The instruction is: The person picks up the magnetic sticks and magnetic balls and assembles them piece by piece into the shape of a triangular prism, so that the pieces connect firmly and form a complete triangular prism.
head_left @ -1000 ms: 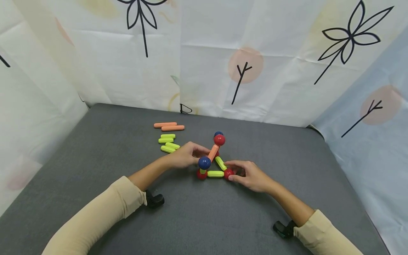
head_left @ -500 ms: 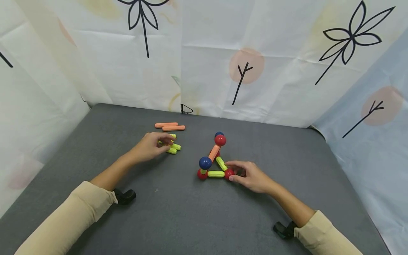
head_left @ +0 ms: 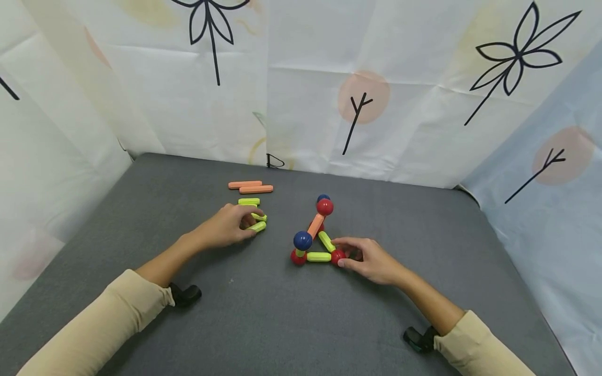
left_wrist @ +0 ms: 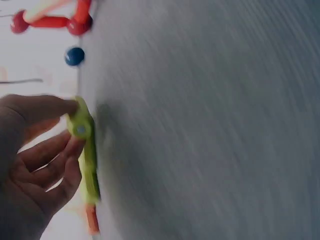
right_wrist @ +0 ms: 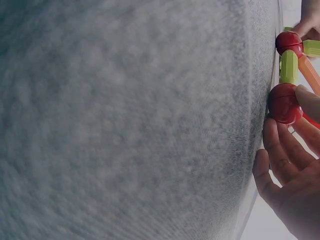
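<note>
My left hand (head_left: 230,224) pinches one short yellow-green building stick (head_left: 258,226) between thumb and fingers, low at the table. Its round end with a silvery dot shows in the left wrist view. Other yellow-green sticks (head_left: 249,201) lie beside that hand, partly hidden by it. My right hand (head_left: 371,259) holds a red ball (right_wrist: 285,103) at the right corner of a ball-and-stick frame. Yellow-green sticks (head_left: 319,257) link this ball to other red balls (head_left: 298,257). A blue ball (head_left: 303,240) tops the left corner, and an orange stick (head_left: 316,226) reaches up to a raised red ball (head_left: 324,207).
Two longer orange sticks (head_left: 256,189) lie behind the yellow-green ones on the grey table (head_left: 291,324). A white printed cloth (head_left: 305,120) hangs along the table's back edge and sides.
My left hand has left the frame, moved left to the yellow-green sticks and taken one, which has turned and shifted slightly nearer. My right hand stays on the red ball.
</note>
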The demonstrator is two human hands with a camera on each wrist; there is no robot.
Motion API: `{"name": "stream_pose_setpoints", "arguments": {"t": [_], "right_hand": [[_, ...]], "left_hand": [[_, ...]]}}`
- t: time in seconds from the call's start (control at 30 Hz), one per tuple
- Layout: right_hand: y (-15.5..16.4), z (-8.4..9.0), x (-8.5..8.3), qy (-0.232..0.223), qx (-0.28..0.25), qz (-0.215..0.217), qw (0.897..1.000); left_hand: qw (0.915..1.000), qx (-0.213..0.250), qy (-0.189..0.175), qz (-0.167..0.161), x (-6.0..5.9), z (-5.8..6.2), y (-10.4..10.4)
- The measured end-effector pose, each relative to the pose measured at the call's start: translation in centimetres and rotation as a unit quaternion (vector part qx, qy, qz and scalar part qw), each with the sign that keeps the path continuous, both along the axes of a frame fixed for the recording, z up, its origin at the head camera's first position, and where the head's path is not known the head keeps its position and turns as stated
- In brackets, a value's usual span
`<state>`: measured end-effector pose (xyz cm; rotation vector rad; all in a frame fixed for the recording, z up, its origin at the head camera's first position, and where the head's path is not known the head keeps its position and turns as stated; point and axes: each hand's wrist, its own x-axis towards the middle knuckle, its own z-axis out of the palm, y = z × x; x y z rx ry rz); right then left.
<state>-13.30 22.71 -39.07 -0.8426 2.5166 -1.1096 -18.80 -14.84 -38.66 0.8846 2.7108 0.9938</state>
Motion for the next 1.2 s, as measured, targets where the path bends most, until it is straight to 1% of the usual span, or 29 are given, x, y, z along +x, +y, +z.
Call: {"name": "stream_pose_setpoints", "arguments": {"t": [0.03,0.07,0.1,0.13,0.2,0.3,0.33,0.4,0.47,0.5,0.67,0.77,0.93,1.0,1.2], "right_hand": [[0.0,0.0,0.0,0.000,0.000,0.000,1.000],[0.0,0.0,0.0,0.000,-0.001,0.000,1.000],[0.0,0.0,0.0,0.000,-0.002,0.000,1.000],[0.0,0.0,0.0,0.001,-0.003,0.000,1.000],[0.0,0.1,0.0,0.001,-0.004,-0.001,1.000],[0.0,0.1,0.1,0.001,-0.005,-0.001,1.000],[0.0,0.1,0.1,0.000,-0.005,-0.001,1.000],[0.0,0.1,0.0,0.000,-0.004,0.000,1.000],[0.0,0.1,0.0,0.000,-0.005,0.002,1.000],[0.0,0.1,-0.1,0.000,-0.005,0.003,1.000],[0.0,0.1,-0.1,0.002,-0.005,0.006,1.000],[0.0,0.1,-0.1,0.001,-0.004,0.005,1.000],[0.0,0.1,-0.1,-0.003,-0.002,0.002,1.000],[0.0,0.1,-0.1,-0.003,-0.001,0.002,1.000],[-0.1,0.1,0.0,-0.003,-0.003,0.002,1.000]], "left_hand": [[0.9989,0.033,-0.033,0.002,0.1,0.3,0.4],[0.9954,0.068,-0.067,0.007,0.1,0.6,0.9],[0.9889,0.105,-0.104,0.013,0.2,1.0,1.4],[0.9795,0.143,-0.141,0.021,0.3,1.5,1.9],[0.9567,0.204,-0.204,0.037,0.4,2.4,3.0],[0.9290,0.254,-0.264,0.051,0.4,3.7,4.7],[0.9235,0.262,-0.276,0.052,0.4,4.1,5.3],[0.9154,0.272,-0.292,0.050,0.4,4.5,6.4],[0.9119,0.277,-0.300,0.044,0.5,4.9,7.3],[0.9117,0.276,-0.302,0.040,0.6,5.0,7.6],[0.9139,0.258,-0.312,0.034,0.8,5.1,8.7],[0.9129,0.248,-0.322,0.041,0.7,5.1,9.1],[0.9095,0.235,-0.336,0.067,0.4,5.2,9.6],[0.9088,0.231,-0.340,0.072,0.3,5.3,9.6],[0.9098,0.219,-0.347,0.065,0.0,5.3,9.7]]}}
